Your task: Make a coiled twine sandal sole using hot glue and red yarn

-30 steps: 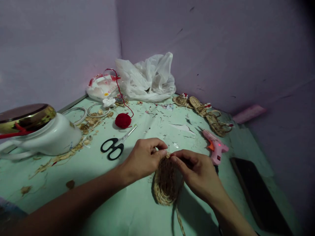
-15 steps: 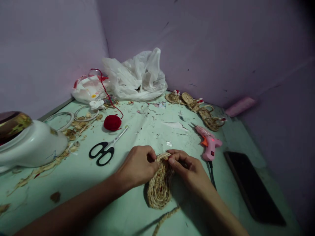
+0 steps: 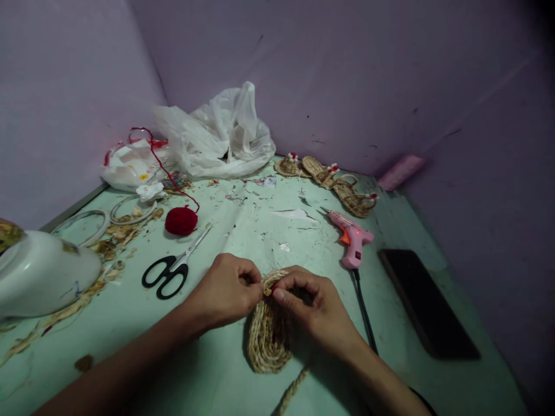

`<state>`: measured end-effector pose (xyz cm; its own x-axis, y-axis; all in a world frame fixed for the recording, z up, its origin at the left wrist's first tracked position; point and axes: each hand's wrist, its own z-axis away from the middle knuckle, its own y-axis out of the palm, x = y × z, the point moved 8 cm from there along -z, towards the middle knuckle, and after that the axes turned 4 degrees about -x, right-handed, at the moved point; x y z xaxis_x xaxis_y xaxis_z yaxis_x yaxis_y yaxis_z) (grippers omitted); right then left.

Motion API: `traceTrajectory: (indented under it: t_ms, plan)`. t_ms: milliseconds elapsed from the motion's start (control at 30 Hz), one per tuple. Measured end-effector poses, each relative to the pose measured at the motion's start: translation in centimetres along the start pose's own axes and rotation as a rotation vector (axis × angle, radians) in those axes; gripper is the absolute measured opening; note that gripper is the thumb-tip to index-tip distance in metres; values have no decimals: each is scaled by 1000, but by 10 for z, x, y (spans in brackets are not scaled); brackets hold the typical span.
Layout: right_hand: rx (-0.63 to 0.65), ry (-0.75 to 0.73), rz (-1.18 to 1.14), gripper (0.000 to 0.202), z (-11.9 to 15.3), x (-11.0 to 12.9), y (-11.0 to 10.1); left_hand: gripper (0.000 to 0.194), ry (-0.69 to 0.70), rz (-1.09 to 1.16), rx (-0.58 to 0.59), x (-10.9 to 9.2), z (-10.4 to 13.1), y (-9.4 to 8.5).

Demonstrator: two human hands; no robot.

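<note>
A braided straw slipper sole (image 3: 267,346) lies on the pale green table in front of me, its far end between my two hands. My left hand (image 3: 229,289) is closed, with thumb and forefinger pinching the sole's far left edge. From the other side, my right hand (image 3: 318,306) pinches the far end of the sole between thumb and fingers. A bit of red shows at those fingertips, too small to name. My fingers hide part of the sole's far right side. A loose braided straw cord (image 3: 293,390) lies below it.
Scissors (image 3: 169,274) and a red yarn ball (image 3: 181,221) lie to the left. A pink glue gun (image 3: 353,237) with a black cord and a dark phone (image 3: 427,303) are on the right. Finished straw slippers (image 3: 319,171) and a white plastic bag (image 3: 221,138) sit by the wall.
The view has shifted slightly, so things appear further left. The sole's far end looks a little more raised or curled between my hands; both keep their pinch.
</note>
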<state>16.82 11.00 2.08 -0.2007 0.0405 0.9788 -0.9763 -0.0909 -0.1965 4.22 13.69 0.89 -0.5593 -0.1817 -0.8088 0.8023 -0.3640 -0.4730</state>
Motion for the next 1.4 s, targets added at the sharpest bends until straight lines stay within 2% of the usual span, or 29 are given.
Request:
traceTrajectory:
  t_ms: [100,167,233,333,467,633,833,1133,1400]
  plan:
    - [-106,16,-53,17,0,-1,-7,10,-56,64,28,4,0,0]
    - [-216,85,-142,25,0,-9,-15,9,-113,132,75,7,1,3]
    - [-261,168,-190,33,0,-19,-16,8,-160,178,126,8,2,7]
    - [-193,206,-161,32,-2,-24,-8,5,-193,225,161,7,3,11]
    - [-67,209,-193,34,-3,-17,6,4,-187,238,200,6,8,17]
    - [-78,242,-246,32,-3,-12,7,3,-229,233,130,9,11,19]
    - [-135,266,-190,25,0,-22,8,5,-217,216,81,10,10,18]
    - [-208,272,-117,17,0,-23,7,6,-98,80,-49,6,13,18]
    - [-224,319,-122,16,0,-28,3,7,0,79,-23,6,13,23]
